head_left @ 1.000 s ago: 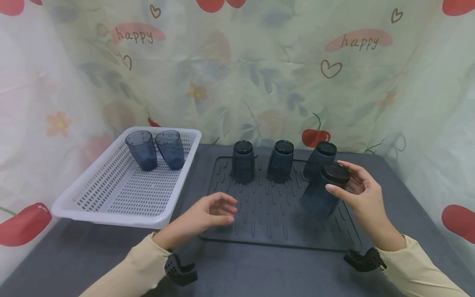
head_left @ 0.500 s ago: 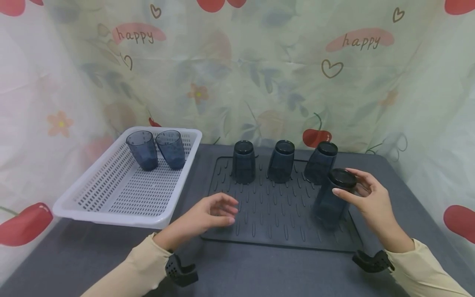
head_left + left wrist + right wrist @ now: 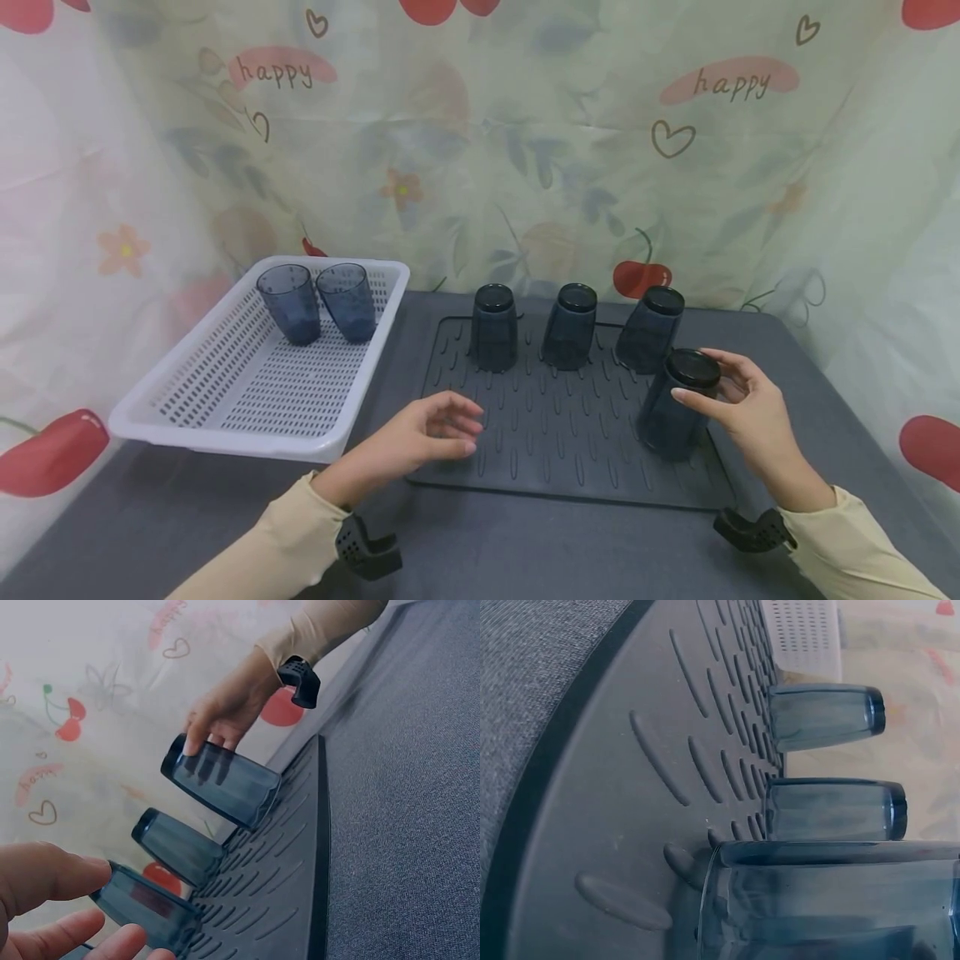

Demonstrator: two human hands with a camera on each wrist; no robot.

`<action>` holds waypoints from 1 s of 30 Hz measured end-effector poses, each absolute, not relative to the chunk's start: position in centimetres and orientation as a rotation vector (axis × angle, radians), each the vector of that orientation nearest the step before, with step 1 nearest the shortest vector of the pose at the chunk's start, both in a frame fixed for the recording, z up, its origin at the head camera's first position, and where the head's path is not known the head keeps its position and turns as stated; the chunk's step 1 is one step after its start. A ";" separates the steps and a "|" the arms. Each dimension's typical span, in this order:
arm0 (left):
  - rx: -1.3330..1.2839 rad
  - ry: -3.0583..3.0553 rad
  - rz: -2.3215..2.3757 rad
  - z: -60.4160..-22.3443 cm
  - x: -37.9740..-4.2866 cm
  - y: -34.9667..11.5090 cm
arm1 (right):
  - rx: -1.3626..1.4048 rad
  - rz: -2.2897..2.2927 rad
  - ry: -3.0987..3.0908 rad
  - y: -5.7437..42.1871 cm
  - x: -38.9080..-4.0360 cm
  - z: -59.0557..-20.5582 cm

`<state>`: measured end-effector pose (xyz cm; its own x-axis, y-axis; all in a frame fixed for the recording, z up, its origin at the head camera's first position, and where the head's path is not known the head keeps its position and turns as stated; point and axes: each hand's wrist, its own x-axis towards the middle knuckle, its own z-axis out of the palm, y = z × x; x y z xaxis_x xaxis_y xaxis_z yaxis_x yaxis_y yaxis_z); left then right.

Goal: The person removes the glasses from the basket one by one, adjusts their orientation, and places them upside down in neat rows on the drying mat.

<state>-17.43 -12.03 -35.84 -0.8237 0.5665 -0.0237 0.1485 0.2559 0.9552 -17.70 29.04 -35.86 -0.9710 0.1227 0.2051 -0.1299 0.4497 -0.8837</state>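
The right hand (image 3: pixel 750 412) is curled around the inverted glass (image 3: pixel 670 419) to its left, held near-upright at the mat (image 3: pixel 536 446).

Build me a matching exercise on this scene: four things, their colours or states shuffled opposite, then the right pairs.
Things
1. Basket
2. Right hand
3. Mat
4. Left hand

Colours or states
A. Dark and ridged
B. Fingers bent, gripping nothing
C. White, full of small holes
D. Gripping an upside-down glass near its base

Right pairs: 1-C, 2-D, 3-A, 4-B
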 end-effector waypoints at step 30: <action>0.656 2.141 1.603 -36.0 -17.4 -12.0 | 0.126 1.535 -2.441 32.1 -20.7 -40.9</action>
<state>-17.36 -12.01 -35.96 -0.8165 0.5767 -0.0268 0.1364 0.2379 0.9617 -20.68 32.10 -40.90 -0.9638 0.0614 0.2594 -0.2072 0.4399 -0.8739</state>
